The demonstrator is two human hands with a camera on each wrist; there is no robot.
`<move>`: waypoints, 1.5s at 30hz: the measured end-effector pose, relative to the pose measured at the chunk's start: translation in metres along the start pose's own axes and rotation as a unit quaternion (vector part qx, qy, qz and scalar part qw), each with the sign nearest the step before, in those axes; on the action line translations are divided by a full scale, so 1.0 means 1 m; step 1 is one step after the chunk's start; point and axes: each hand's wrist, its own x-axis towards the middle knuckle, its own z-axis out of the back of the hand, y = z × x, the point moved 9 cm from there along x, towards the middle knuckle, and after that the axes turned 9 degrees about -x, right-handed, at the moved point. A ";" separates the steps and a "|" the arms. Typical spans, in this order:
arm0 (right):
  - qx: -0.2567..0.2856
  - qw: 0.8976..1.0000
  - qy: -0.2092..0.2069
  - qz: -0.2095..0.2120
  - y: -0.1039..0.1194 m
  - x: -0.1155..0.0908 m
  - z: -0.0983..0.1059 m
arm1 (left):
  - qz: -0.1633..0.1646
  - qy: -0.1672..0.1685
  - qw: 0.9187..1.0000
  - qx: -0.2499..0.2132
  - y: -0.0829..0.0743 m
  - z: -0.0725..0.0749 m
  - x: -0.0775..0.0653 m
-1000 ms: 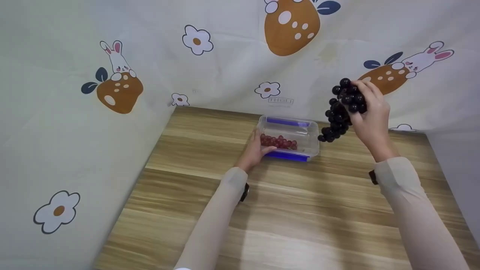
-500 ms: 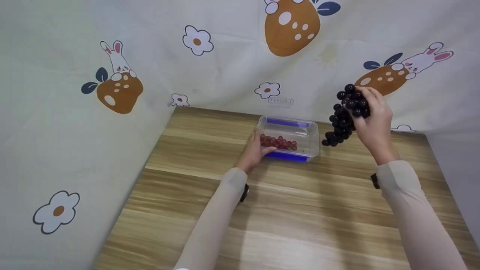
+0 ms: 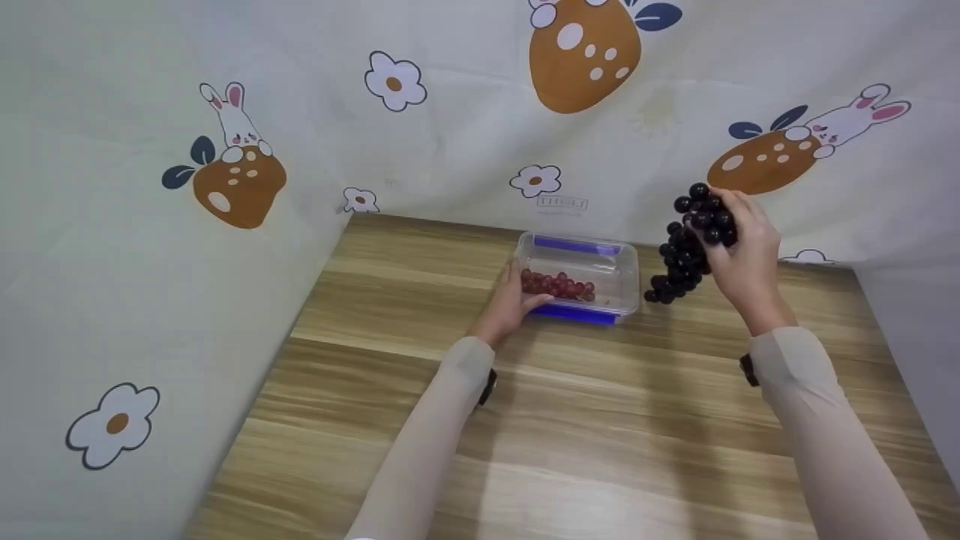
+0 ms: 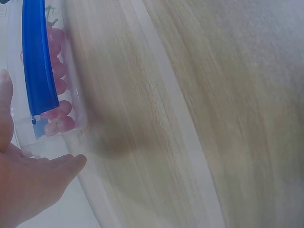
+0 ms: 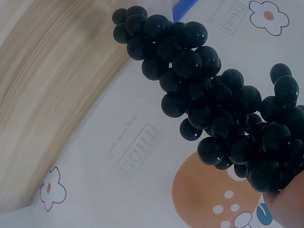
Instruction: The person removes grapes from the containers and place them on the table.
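A clear plastic food container (image 3: 616, 283) with blue side clips stands at the back of the wooden table. Inside it, toward the front left, lies a bunch of red grapes (image 3: 561, 286). My left hand (image 3: 504, 306) rests against the container's left end, its thumb along the front side. The left wrist view shows that hand (image 4: 33, 183) with fairly straight fingers beside a blue clip (image 4: 40, 61). To the right of the container, my right hand (image 3: 750, 251) holds a bunch of black grapes (image 3: 684, 259) by its upper end. The bunch hangs down above the table.
A pale cloth (image 3: 450, 142) printed with rabbits, strawberries and flowers rises behind and beside the table. The wood-grain tabletop (image 3: 360, 390) stretches toward the front under both forearms.
My right hand has lowered a little with the black grapes, which now hang slightly lower and to the right. The left hand, container and red grapes have stayed put.
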 end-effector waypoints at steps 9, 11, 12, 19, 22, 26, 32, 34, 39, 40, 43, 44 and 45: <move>-0.006 1.000 0.015 -0.012 -0.012 -0.007 -0.009 | -0.003 0.002 1.000 0.003 0.000 -0.001 0.000; -0.008 1.000 0.017 -0.014 -0.014 -0.008 -0.010 | -0.005 0.002 1.000 0.005 0.000 -0.001 0.000; -0.009 1.000 0.018 -0.015 -0.015 -0.009 -0.010 | -0.007 0.001 1.000 0.004 0.000 0.000 0.000; -0.017 0.999 0.023 -0.025 -0.025 -0.014 -0.009 | -0.001 0.001 1.000 -0.005 0.001 -0.001 0.000; -0.020 0.999 0.028 -0.030 -0.030 -0.018 -0.009 | 0.000 0.001 1.000 -0.007 0.001 0.000 0.000; -0.027 0.998 0.034 -0.036 -0.037 -0.023 -0.007 | -0.001 -0.001 1.000 -0.010 0.001 0.000 0.000; -0.035 0.998 0.033 -0.044 -0.047 -0.030 -0.001 | -0.003 -0.003 1.000 -0.023 0.000 0.000 0.001; -0.036 0.998 0.030 -0.044 -0.050 -0.032 0.002 | 0.000 -0.003 1.000 -0.026 0.001 0.000 0.001; -0.044 0.997 0.031 -0.049 -0.060 -0.037 0.006 | 0.001 -0.002 1.000 -0.022 0.002 0.000 0.002; -0.045 0.997 0.033 -0.051 -0.062 -0.038 0.007 | 0.001 -0.001 1.000 -0.022 0.001 0.000 0.002; -0.052 0.996 0.043 -0.060 -0.070 -0.044 0.008 | 0.001 0.001 1.000 -0.016 0.002 -0.001 0.002; -0.055 0.995 0.046 -0.063 -0.073 -0.046 0.008 | 0.000 0.001 1.000 -0.015 0.001 -0.001 0.001; -0.057 0.995 0.049 -0.068 -0.075 -0.048 0.008 | -0.001 0.001 1.000 -0.014 0.001 -0.001 0.001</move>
